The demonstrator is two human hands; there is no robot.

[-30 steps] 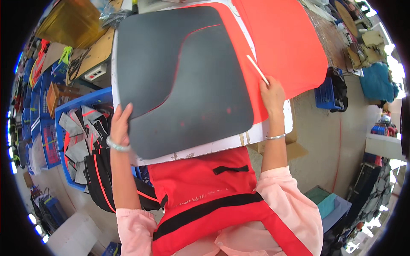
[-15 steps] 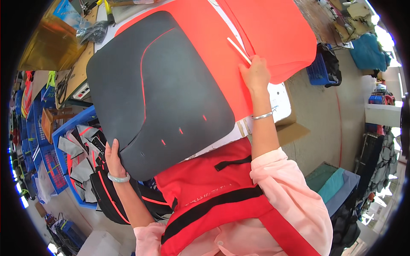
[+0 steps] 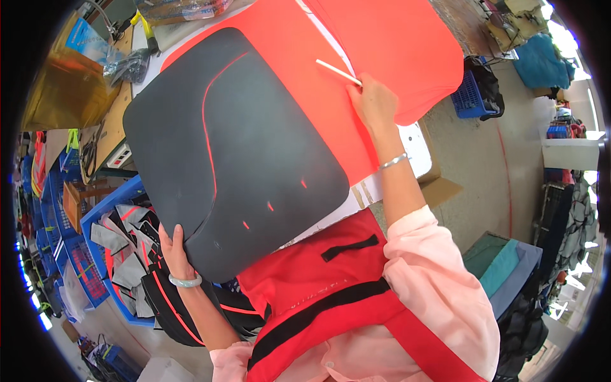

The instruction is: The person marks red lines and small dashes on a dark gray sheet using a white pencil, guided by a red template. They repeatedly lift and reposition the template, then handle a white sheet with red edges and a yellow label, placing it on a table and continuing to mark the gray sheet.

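A dark grey flat panel [image 3: 267, 134] with rounded corners, a curved slot and several short slits lies on bright red-orange sheet material [image 3: 299, 76]; the red shows through its cuts. At the panel's lower left corner, my left hand [image 3: 177, 251] grips the edge, thumb on top and the other fingers partly hidden. My right hand [image 3: 377, 105] is closed round a thin white stick [image 3: 336, 71], perhaps a marking pen, that points up and left. It hovers over the red sheets, right of the panel. A second red-orange piece [image 3: 407, 51] lies at the upper right.
A blue crate [image 3: 95, 235] of grey, black and red cut pieces stands at the left, below table height. Yellow-handled scissors or pliers [image 3: 145, 28] and a dark plastic bag [image 3: 130, 65] lie at the far left. An open cardboard box [image 3: 439, 188] sits by the table's right end.
The white stick has tilted flatter, its tip swinging left, as my right hand turned. My left hand keeps its hold on the panel's corner. The whole view has shifted slightly.
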